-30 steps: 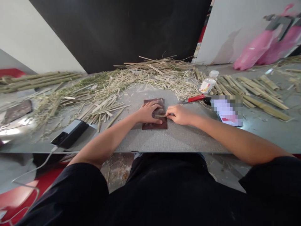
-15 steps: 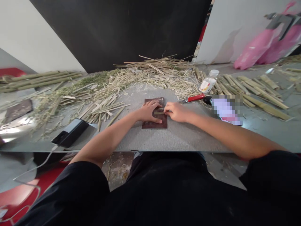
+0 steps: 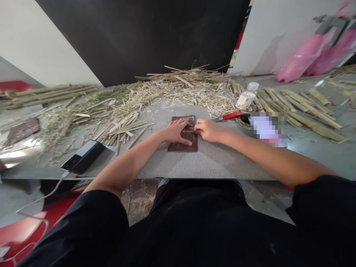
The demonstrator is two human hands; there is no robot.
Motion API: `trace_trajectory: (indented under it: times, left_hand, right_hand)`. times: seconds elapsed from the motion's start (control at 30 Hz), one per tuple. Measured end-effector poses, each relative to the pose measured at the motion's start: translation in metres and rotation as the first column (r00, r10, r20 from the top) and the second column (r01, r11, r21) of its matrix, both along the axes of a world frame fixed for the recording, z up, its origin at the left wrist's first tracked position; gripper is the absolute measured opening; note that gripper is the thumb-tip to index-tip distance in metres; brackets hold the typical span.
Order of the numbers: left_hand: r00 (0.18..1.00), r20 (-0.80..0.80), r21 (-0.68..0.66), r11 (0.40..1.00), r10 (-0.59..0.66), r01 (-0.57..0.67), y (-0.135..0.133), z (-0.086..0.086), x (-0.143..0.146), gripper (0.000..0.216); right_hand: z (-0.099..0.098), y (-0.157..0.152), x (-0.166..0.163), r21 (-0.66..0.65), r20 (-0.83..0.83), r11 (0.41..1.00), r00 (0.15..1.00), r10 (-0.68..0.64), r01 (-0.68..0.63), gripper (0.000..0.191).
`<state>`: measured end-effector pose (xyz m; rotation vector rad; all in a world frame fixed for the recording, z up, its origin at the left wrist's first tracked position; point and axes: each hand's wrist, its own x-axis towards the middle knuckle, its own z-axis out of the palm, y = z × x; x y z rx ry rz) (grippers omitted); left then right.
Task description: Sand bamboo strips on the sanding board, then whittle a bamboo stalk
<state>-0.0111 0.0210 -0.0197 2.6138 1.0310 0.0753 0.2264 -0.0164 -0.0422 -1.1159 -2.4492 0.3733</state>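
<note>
Your L hand (image 3: 175, 131) is spread wide, palm-down on 1 brown pad (image 3: 182, 147), long axis fore-aft. Your R hand (image 3: 208, 129) pinches the R end of 1 thin strip (image 3: 189, 130), running L-R across the pad btwn your hands. To your R: 1 red-handled knife (image 3: 232, 115), 1 white-capped btl (image 3: 246, 98), 2 pink sprayers (image 3: 300, 57).
</note>
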Motion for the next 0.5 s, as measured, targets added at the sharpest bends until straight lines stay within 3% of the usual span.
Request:
trace_trajectory:
  times: [0.13, 0.27, 0.5]
  left_hand:
    - [1.000, -0.002, -0.006, 1.000, -0.025, 0.025, -0.002, 0.001, 0.001, 0.095]
    - [1.000, 0.001, 0.002, 1.000, 0.006, -0.006, -0.002, 0.002, 0.003, 0.098]
    - [0.999, 0.020, -0.010, 0.999, -0.030, 0.030, -0.001, 0.002, 0.002, 0.087]
  right_hand:
    - [-0.001, 0.003, 0.000, -0.015, 0.016, 0.999, 0.999, 0.052, -0.052, 0.020]
    - [0.003, 0.002, -0.002, -0.003, 0.004, 1.000, 1.000, -0.002, 0.002, 0.023]
    - [0.011, -0.020, -0.001, 0.001, 0.113, 0.995, 0.988, 0.104, -0.104, 0.034]
